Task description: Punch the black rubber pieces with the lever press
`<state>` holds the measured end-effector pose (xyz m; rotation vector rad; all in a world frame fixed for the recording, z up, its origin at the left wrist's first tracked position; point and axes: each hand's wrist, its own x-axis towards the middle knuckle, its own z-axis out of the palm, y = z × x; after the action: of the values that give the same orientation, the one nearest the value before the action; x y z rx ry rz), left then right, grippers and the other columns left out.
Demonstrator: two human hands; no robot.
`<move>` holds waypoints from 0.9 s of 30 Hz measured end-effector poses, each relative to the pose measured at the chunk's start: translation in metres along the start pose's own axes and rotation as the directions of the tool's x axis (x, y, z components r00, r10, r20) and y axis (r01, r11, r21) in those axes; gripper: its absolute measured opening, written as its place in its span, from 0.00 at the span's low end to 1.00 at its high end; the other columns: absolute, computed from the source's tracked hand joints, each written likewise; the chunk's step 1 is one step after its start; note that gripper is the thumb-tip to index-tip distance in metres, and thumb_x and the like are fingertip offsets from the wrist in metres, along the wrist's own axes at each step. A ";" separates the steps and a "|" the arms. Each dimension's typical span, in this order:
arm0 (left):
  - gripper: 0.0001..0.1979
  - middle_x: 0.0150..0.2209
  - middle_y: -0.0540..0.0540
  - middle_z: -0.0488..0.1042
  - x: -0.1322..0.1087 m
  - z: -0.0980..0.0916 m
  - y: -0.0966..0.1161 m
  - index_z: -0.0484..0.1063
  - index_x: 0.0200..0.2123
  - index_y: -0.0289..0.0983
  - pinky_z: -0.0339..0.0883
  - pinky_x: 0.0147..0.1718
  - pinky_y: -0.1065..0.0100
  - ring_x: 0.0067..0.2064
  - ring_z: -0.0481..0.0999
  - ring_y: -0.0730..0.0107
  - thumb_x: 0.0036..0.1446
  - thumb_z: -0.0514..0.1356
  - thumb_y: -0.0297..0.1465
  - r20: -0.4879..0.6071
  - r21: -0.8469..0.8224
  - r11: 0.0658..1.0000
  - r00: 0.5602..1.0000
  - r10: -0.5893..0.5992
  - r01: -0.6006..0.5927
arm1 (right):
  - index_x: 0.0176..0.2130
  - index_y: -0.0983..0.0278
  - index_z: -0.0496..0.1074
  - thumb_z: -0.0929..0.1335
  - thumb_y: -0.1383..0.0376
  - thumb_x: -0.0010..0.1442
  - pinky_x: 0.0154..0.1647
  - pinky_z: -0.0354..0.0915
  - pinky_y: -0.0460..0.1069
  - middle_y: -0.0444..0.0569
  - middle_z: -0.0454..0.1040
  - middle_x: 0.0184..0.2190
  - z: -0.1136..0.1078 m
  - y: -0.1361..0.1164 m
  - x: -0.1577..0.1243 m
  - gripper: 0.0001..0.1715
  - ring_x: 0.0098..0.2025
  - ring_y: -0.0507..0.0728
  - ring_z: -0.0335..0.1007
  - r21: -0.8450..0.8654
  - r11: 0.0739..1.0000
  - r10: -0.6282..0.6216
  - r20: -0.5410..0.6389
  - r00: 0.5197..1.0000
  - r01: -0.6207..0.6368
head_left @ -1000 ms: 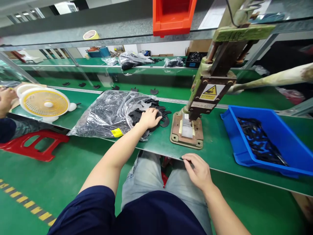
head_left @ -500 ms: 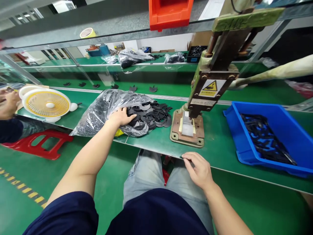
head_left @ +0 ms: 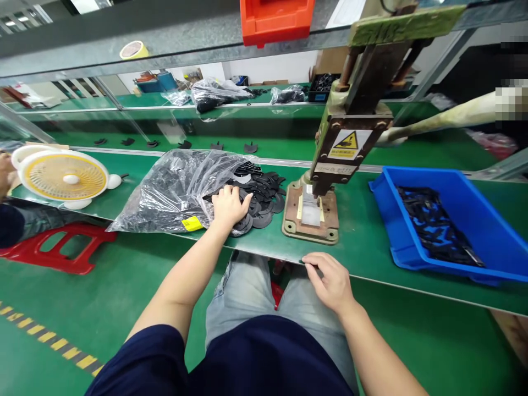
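My left hand [head_left: 230, 206] lies on the pile of flat black curved pieces [head_left: 268, 192] at the mouth of a clear plastic bag [head_left: 160, 190]; its fingers are apart and rest over the pieces. At the front edge of the green table [head_left: 358, 242], my right hand [head_left: 330, 280] has its fingers bent, with thumb and fingertips near a small dark thing I cannot make out. A hand press [head_left: 346, 146] stands between the pile and a blue bin. On its base plate [head_left: 291, 220] lies a pale block [head_left: 310, 212].
The blue bin [head_left: 388, 220] at the right holds black parts. A white and yellow fan [head_left: 64, 176] stands at the left, beside another person's hand [head_left: 5, 170]. Overhead, a shelf carries a red bin [head_left: 276, 25] and tape [head_left: 134, 50]. Several black pieces lie behind the bag.
My left hand has moved right, off the bag's opening and onto the black pieces. The bag's yellow label now shows more. My right hand stays at the table edge. The view has shifted slightly.
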<state>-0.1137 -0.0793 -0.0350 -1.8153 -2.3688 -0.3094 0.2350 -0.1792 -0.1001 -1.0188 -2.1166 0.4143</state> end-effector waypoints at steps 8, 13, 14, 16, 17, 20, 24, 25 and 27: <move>0.31 0.65 0.30 0.74 0.007 0.013 0.021 0.75 0.60 0.37 0.64 0.60 0.44 0.65 0.70 0.37 0.74 0.48 0.54 -0.034 -0.094 0.993 0.997 0.070 -0.073 | 0.46 0.58 0.78 0.68 0.66 0.69 0.50 0.77 0.55 0.49 0.83 0.44 -0.001 -0.003 0.001 0.08 0.47 0.57 0.81 0.009 1.000 0.018 0.000 1.000 -0.018; 0.24 0.60 0.33 0.76 0.019 0.018 0.011 0.77 0.54 0.39 0.68 0.58 0.47 0.63 0.71 0.41 0.73 0.55 0.50 -0.108 -0.218 0.963 0.984 0.138 -0.159 | 0.46 0.58 0.78 0.68 0.65 0.70 0.49 0.78 0.56 0.50 0.83 0.43 -0.003 -0.004 0.002 0.08 0.47 0.58 0.81 0.036 0.999 0.016 -0.005 1.000 -0.016; 0.22 0.59 0.33 0.77 0.019 0.017 0.008 0.78 0.53 0.39 0.68 0.58 0.48 0.62 0.71 0.42 0.72 0.57 0.49 -0.142 -0.249 0.951 0.978 0.153 -0.185 | 0.46 0.58 0.78 0.68 0.65 0.70 0.49 0.78 0.56 0.51 0.83 0.43 -0.004 -0.005 0.003 0.08 0.46 0.58 0.81 0.045 0.999 0.015 -0.008 1.000 -0.015; 0.19 0.57 0.34 0.78 0.014 0.013 0.002 0.77 0.52 0.39 0.68 0.58 0.48 0.62 0.72 0.44 0.72 0.58 0.46 -0.216 -0.292 0.929 0.962 0.170 -0.229 | 0.46 0.58 0.78 0.68 0.65 0.70 0.49 0.78 0.56 0.51 0.83 0.42 -0.005 -0.007 0.003 0.08 0.46 0.58 0.81 0.069 0.998 0.015 -0.013 1.000 -0.014; 0.18 0.57 0.35 0.78 0.009 0.011 0.000 0.77 0.52 0.39 0.68 0.59 0.48 0.62 0.72 0.44 0.72 0.58 0.45 -0.248 -0.305 0.918 0.952 0.180 -0.253 | 0.46 0.58 0.78 0.68 0.65 0.70 0.49 0.78 0.56 0.50 0.83 0.42 -0.006 -0.008 0.004 0.08 0.46 0.58 0.81 0.084 0.996 0.016 -0.014 1.000 -0.015; 0.17 0.57 0.35 0.78 -0.020 0.005 0.002 0.76 0.53 0.39 0.66 0.62 0.47 0.63 0.73 0.46 0.72 0.60 0.44 -0.304 -0.331 0.872 0.916 0.263 -0.360 | 0.46 0.58 0.78 0.69 0.66 0.69 0.48 0.79 0.54 0.50 0.83 0.42 -0.013 -0.012 0.004 0.08 0.46 0.56 0.82 0.130 0.991 0.026 -0.019 0.999 -0.023; 0.19 0.58 0.37 0.79 -0.067 0.010 0.016 0.77 0.57 0.40 0.63 0.66 0.45 0.69 0.70 0.43 0.69 0.64 0.43 -0.300 -0.347 0.774 0.844 0.444 -0.530 | 0.47 0.58 0.78 0.68 0.67 0.70 0.49 0.79 0.52 0.49 0.82 0.43 -0.034 -0.016 0.006 0.09 0.46 0.55 0.81 0.159 0.987 0.048 -0.048 0.998 -0.040; 0.20 0.59 0.37 0.79 -0.075 0.014 0.019 0.77 0.57 0.40 0.61 0.68 0.45 0.71 0.68 0.42 0.68 0.64 0.43 -0.298 -0.349 0.752 0.826 0.478 -0.560 | 0.47 0.58 0.78 0.68 0.67 0.70 0.49 0.79 0.52 0.49 0.82 0.43 -0.041 -0.016 0.006 0.09 0.46 0.55 0.81 0.158 0.986 0.054 -0.061 0.997 -0.044; 0.21 0.60 0.37 0.78 -0.086 0.022 0.025 0.77 0.58 0.40 0.59 0.70 0.43 0.72 0.67 0.40 0.67 0.65 0.43 -0.298 -0.348 0.726 0.804 0.514 -0.593 | 0.48 0.58 0.78 0.68 0.67 0.70 0.50 0.79 0.53 0.50 0.82 0.43 -0.056 -0.016 0.008 0.10 0.47 0.55 0.81 0.152 0.987 0.067 -0.092 0.994 -0.052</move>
<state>-0.0666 -0.1479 -0.0747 -2.4556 -1.5932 -0.9218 0.2645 -0.1846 -0.0496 -0.9973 -1.9423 0.5341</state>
